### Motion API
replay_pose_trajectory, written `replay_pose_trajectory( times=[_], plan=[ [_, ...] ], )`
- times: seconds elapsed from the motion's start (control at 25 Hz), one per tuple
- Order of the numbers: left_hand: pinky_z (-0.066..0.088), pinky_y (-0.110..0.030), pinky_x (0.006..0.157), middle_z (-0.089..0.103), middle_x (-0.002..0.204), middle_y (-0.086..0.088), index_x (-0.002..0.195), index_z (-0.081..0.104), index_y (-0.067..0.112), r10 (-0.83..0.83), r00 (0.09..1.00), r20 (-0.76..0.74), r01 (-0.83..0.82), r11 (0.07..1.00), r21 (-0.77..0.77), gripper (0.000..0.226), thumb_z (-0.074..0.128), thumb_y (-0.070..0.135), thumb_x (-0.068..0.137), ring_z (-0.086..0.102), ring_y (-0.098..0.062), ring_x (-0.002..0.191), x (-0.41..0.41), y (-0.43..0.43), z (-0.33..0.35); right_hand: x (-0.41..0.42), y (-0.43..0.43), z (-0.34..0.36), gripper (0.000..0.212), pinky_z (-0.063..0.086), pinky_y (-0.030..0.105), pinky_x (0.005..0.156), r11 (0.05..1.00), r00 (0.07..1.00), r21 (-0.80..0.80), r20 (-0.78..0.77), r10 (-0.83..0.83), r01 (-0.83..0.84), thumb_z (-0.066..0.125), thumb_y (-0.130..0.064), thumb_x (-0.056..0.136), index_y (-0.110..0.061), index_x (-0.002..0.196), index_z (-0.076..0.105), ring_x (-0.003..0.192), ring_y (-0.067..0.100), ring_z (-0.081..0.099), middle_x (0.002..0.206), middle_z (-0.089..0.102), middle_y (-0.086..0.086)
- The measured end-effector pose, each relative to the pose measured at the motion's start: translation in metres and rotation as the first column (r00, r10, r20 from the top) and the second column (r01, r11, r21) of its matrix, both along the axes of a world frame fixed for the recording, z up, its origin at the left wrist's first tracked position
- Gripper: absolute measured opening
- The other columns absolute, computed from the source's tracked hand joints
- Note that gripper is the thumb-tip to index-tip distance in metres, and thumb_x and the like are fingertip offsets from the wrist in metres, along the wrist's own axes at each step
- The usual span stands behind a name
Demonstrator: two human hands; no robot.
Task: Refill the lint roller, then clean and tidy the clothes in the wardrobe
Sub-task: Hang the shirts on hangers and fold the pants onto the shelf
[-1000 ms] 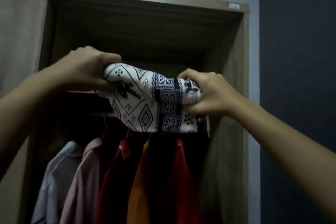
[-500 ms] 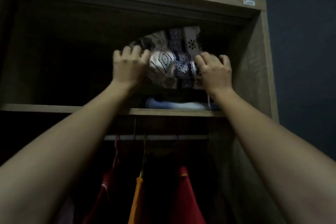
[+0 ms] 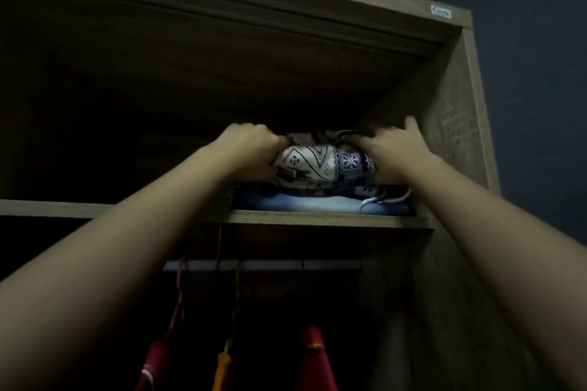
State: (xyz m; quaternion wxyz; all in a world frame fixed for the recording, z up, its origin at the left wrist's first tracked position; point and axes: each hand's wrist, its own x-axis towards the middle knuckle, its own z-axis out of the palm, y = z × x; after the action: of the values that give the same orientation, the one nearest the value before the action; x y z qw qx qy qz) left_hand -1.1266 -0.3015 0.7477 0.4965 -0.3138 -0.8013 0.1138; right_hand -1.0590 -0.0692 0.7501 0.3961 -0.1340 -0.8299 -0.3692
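Seen from your head camera, the patterned bundle (image 3: 317, 165) sits on the top shelf (image 3: 317, 220) of the wardrobe (image 3: 451, 124), on top of a folded pair of jeans (image 3: 317, 203) and tight to the right-hand corner. Your left hand (image 3: 251, 149) has its fingers curled round the left end of the roll. Your right hand (image 3: 394, 155) lies over the right end, fingers spread and mostly straight across the top, one lifted close to the side panel; the thumb is hidden. Holding both ends this way likely keeps the roll from springing open while you seat it squarely on the stack.

A white cord (image 3: 384, 197) trails out between the bundle and the jeans at the right. It could snag your wrist or drag the pile forward when you let go. The side panel leaves your right hand little room. The back of the shelf is too dark to read.

Below the shelf runs the hanging rail (image 3: 263, 264), with red clothes (image 3: 314, 359) and an orange hanger (image 3: 222, 368) on it, well apart from your hands. No lint roller shows here.
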Motion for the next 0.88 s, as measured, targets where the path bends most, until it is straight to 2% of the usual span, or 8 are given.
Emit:
replay_pose_trajectory(
  times=[0.16, 0.24, 0.36, 0.48, 0.56, 0.64, 0.76, 0.88],
  plan=[
    [0.046, -0.034, 0.077, 0.058, 0.112, -0.001, 0.136, 0.035, 0.035, -0.069, 0.897, 0.437, 0.072, 0.997, 0.010, 0.064, 0.058, 0.050, 0.078, 0.056, -0.020, 0.096, -0.007, 0.008, -0.006, -0.001, 0.003, -0.004, 0.077, 0.006, 0.054, 0.113, 0.948, 0.951, -0.282, 0.303, -0.060, 0.149, 0.058, -0.038, 0.075, -0.037, 0.144, 0.024, 0.137, 0.025, 0.031, 0.150, 0.032, 0.007],
    [0.049, -0.034, 0.080, 0.060, 0.107, 0.004, 0.134, 0.037, 0.039, -0.208, 0.791, 0.576, 0.161, 0.978, 0.132, 0.059, 0.055, 0.054, 0.080, 0.057, -0.015, 0.091, -0.010, -0.003, -0.002, 0.003, -0.004, 0.006, 0.074, 0.025, 0.042, 0.109, 0.809, 0.915, -0.569, 0.390, 0.107, 0.148, 0.063, -0.037, 0.070, -0.027, 0.139, 0.038, 0.129, 0.024, 0.043, 0.141, 0.045, 0.006],
    [0.047, -0.036, 0.087, 0.059, 0.120, 0.001, 0.131, 0.039, 0.041, -0.235, 0.781, 0.579, 0.154, 0.970, 0.187, 0.047, 0.040, 0.059, 0.088, 0.056, -0.014, 0.096, -0.017, -0.004, -0.005, 0.010, -0.011, 0.009, 0.076, 0.019, 0.042, 0.110, 0.608, 0.894, -0.791, 0.318, 0.316, 0.066, 0.040, -0.070, 0.075, -0.031, 0.140, 0.037, 0.139, 0.022, 0.029, 0.148, 0.035, -0.004],
    [0.039, -0.038, 0.098, 0.051, 0.135, -0.005, 0.137, 0.040, 0.030, -0.232, 0.804, 0.547, 0.132, 0.968, 0.216, 0.048, 0.022, 0.050, 0.098, 0.050, -0.021, 0.115, -0.017, 0.001, -0.007, 0.009, -0.010, 0.009, 0.065, 0.002, 0.046, 0.116, 0.631, 0.939, -0.769, 0.133, 0.317, -0.104, 0.008, -0.057, 0.092, -0.026, 0.143, 0.032, 0.144, 0.026, 0.015, 0.156, 0.022, 0.006],
    [0.039, -0.036, 0.098, 0.052, 0.135, -0.005, 0.136, 0.043, 0.029, -0.277, 0.780, 0.561, 0.146, 0.952, 0.268, 0.043, 0.024, 0.042, 0.100, 0.050, -0.022, 0.116, -0.015, 0.002, -0.001, 0.005, -0.013, 0.005, 0.057, 0.014, 0.046, 0.114, 0.838, 0.985, -0.538, 0.076, 0.156, -0.092, 0.019, -0.047, 0.095, -0.018, 0.140, 0.040, 0.141, 0.031, 0.020, 0.153, 0.024, 0.016],
    [0.041, -0.037, 0.098, 0.054, 0.128, -0.004, 0.136, 0.043, 0.031, -0.277, 0.751, 0.599, 0.117, 0.949, 0.292, 0.040, 0.033, 0.041, 0.098, 0.051, -0.021, 0.112, -0.017, 0.004, 0.003, -0.003, -0.016, 0.002, 0.051, 0.021, 0.048, 0.111, 0.939, 0.981, -0.329, 0.125, 0.151, -0.102, 0.038, -0.036, 0.092, -0.024, 0.141, 0.037, 0.139, 0.033, 0.017, 0.153, 0.017, 0.014],
    [0.031, -0.048, 0.107, 0.053, 0.128, -0.007, 0.127, 0.051, 0.024, -0.186, 0.759, 0.624, 0.009, 0.961, 0.275, 0.047, 0.031, 0.049, 0.093, 0.047, -0.024, 0.117, -0.026, 0.008, 0.000, -0.008, -0.020, -0.002, 0.054, 0.019, 0.046, 0.112, 0.906, 0.940, -0.407, 0.251, 0.229, -0.112, 0.038, -0.028, 0.091, -0.027, 0.144, 0.029, 0.140, 0.028, 0.020, 0.156, 0.018, 0.008],
    [0.040, -0.045, 0.098, 0.062, 0.107, -0.008, 0.093, 0.060, 0.022, -0.280, 0.703, 0.654, 0.052, 0.937, 0.345, 0.040, 0.031, 0.049, 0.090, 0.056, -0.023, 0.099, -0.033, 0.010, -0.002, -0.009, -0.019, -0.002, 0.050, 0.034, 0.038, 0.095, 0.718, 0.946, -0.687, 0.150, 0.287, -0.109, 0.023, -0.043, 0.095, -0.017, 0.129, 0.049, 0.119, 0.027, 0.046, 0.141, 0.045, 0.015]
  ],
)
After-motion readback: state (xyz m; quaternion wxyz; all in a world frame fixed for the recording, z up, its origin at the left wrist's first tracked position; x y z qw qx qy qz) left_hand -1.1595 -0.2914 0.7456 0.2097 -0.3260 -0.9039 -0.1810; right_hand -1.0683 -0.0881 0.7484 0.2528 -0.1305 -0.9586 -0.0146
